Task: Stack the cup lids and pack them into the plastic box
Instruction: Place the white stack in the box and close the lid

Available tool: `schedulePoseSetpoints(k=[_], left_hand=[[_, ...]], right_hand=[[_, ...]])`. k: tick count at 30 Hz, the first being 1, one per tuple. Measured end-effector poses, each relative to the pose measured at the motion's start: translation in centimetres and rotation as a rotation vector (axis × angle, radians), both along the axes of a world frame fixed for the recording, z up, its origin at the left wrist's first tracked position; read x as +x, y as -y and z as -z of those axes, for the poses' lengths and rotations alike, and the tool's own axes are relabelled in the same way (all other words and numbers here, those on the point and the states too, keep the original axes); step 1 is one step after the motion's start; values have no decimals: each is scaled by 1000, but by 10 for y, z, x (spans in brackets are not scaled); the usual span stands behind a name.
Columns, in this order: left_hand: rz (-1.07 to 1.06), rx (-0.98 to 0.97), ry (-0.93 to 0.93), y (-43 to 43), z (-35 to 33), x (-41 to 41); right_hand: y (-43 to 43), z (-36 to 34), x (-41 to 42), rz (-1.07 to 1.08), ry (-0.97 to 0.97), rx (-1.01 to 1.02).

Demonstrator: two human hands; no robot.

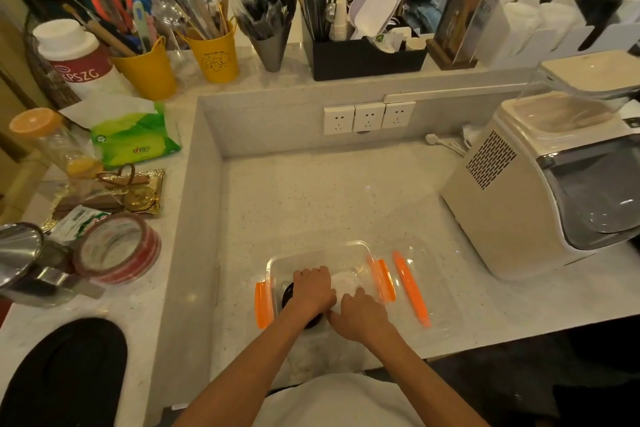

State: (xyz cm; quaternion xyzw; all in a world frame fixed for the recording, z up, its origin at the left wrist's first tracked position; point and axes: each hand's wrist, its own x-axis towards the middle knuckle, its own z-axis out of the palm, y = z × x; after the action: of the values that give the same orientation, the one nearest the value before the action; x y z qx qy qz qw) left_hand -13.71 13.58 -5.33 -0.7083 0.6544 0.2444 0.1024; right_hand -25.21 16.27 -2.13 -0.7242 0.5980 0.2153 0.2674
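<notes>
A clear plastic box [311, 251] with orange side clips stands near the counter's front edge. Both my hands are inside it. My left hand [313, 288] presses down on a stack of black cup lids [287, 293] at the box's left side, covering most of them. My right hand [360, 317] rests beside it on white cup lids [343, 282] in the middle of the box. The box's clear cover [426, 284] with an orange clip lies flat just right of the box.
A white ice maker [540, 198] stands at the right. The raised ledge on the left holds tape rolls [117, 253], a tissue pack [135, 139], and yellow utensil buckets [149, 69]. Wall sockets [369, 117] sit on the back wall.
</notes>
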Motion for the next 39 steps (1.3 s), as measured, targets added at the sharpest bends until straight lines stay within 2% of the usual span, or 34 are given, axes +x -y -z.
schedulePoseSetpoints(k=[5, 9, 13, 16, 18, 20, 24, 32, 39], left_hand=[[-70, 14, -72, -2, -2, 4], [-146, 6, -199, -6, -7, 6], [-154, -50, -280, -13, -18, 7], [-83, -187, -215, -25, -28, 9], [-61, -225, -160, -38, -31, 10], [-59, -161, -143, -51, -30, 10], [-80, 13, -119, -58, -29, 13], [-85, 28, -137, -57, -30, 16], [-48, 33, -115, -58, -40, 16]], right_hand=[[1, 3, 0, 25, 6, 49], [1, 2, 1, 10, -20, 75], [0, 0, -1, -5, 40, -27], [0, 1, -4, -123, 73, -74], [3, 2, -4, -102, 66, -35], [6, 2, -3, -59, 57, 3], [9, 4, -2, -120, 0, 19], [10, -2, 0, -70, 20, 99], [15, -10, -3, -81, 50, 12]])
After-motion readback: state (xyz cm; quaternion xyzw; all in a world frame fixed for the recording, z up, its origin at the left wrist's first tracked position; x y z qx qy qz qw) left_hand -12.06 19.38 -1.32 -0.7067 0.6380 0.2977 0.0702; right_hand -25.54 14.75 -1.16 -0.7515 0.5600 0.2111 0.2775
